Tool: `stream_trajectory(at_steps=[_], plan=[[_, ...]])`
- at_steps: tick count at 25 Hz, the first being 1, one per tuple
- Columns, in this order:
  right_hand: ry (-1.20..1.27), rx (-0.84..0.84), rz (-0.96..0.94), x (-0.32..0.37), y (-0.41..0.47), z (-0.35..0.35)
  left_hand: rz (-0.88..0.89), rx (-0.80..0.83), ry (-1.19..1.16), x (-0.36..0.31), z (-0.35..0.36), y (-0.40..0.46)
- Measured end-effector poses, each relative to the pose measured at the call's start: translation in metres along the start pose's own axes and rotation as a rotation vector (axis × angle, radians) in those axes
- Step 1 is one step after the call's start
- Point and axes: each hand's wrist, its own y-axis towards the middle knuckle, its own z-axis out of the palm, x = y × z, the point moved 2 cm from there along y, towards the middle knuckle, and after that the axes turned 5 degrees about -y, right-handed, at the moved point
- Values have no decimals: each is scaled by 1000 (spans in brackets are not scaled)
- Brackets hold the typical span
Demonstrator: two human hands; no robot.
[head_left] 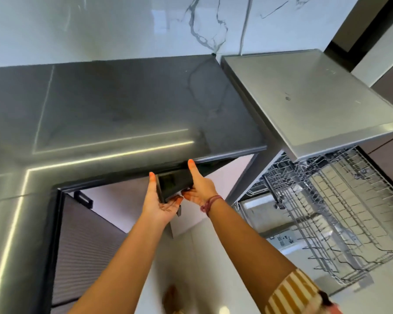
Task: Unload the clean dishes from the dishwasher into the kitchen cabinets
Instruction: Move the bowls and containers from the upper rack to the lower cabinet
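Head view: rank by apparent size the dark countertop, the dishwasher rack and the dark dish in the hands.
1. Countertop, largest.
2. Rack.
3. Dish, smallest, held between left hand and right hand.

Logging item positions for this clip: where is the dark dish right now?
In the head view the dark dish sits just below centre, held between both hands, directly under the dark countertop's front edge, left of the dishwasher rack.

Dishwasher [304, 105] right of the countertop [123, 105] — its rack [349, 211] pulled out below.
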Motion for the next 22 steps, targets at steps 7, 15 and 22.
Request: stream_trajectory(at_steps=[7, 15, 22], plan=[[414, 49, 36, 32, 28, 42, 122, -18, 67, -38, 40, 30], [601, 86, 25, 31, 36, 47, 177, -1, 22, -41, 49, 38], [547, 172, 30, 32, 27, 40, 240, -10, 179, -38, 44, 33]])
